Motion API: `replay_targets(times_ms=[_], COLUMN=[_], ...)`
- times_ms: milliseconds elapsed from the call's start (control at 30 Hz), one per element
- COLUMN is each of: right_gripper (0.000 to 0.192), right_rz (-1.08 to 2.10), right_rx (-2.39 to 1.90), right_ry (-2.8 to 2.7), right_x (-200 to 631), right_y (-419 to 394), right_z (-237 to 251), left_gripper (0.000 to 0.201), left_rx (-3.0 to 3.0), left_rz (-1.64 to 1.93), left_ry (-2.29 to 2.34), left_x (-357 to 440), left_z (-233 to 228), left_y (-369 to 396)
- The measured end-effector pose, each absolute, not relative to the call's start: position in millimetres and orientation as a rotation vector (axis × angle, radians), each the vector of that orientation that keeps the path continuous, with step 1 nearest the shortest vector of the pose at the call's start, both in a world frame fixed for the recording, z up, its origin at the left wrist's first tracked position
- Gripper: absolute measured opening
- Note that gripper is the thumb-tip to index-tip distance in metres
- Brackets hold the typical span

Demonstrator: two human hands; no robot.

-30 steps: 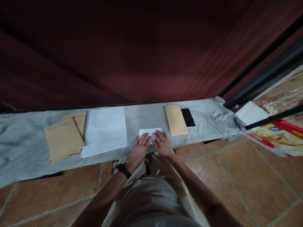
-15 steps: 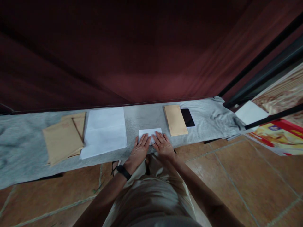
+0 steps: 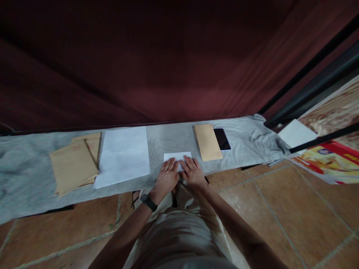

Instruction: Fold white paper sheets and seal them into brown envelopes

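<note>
Both palms flat, fingers spread, nothing gripped: left hand [image 3: 166, 178] and right hand [image 3: 193, 172] press side by side on the near edge of the folded white sheet [image 3: 177, 156], which lies on the bench [image 3: 174, 140] dead ahead at 12 o'clock. Sheet looks already folded down small; crease being flattened, not yet in an envelope, I'd judge. Brown envelope [image 3: 208, 142] at 1 o'clock, black phone [image 3: 222, 139] touching its far side. White paper stack [image 3: 123, 155] at 10 o'clock, envelope pile [image 3: 74, 164] further left. Nothing blocks either hand.

home floor | terracotta tiles [image 3: 280, 201] | maroon curtain [image 3: 168, 67] | grey cloth [image 3: 25, 175]
</note>
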State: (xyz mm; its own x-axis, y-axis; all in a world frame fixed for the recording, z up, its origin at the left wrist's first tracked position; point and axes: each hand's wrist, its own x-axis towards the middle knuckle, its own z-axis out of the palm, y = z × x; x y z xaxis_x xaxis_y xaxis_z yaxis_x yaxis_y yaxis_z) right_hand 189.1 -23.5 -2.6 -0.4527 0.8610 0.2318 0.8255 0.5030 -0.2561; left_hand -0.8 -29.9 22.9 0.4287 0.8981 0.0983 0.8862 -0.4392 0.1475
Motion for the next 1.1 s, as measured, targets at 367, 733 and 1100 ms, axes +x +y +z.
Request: replay_targets(times_ms=[367,733,1100], right_gripper=[0.054,0.052,0.053], right_rz=[0.131,0.11,0.137], right_rx=[-1.428,-1.411,-1.399], right_ry=[-2.406,-2.387,-2.42], right_x=[188.3,187.4,190.0], right_y=[-23.2,-23.8,-25.0], right_z=[-4.1,-4.1,-4.1], left_gripper=[0.059,0.062,0.062], left_rx=[2.521,2.476,2.431], left_rz=[0.4,0.461,0.454], left_ry=[1.681,1.792,1.905], left_x=[20.4,-1.9,-13.7], left_z=[5.3,-1.6,-0.5], left_y=[-9.6,-22.6,-33.6])
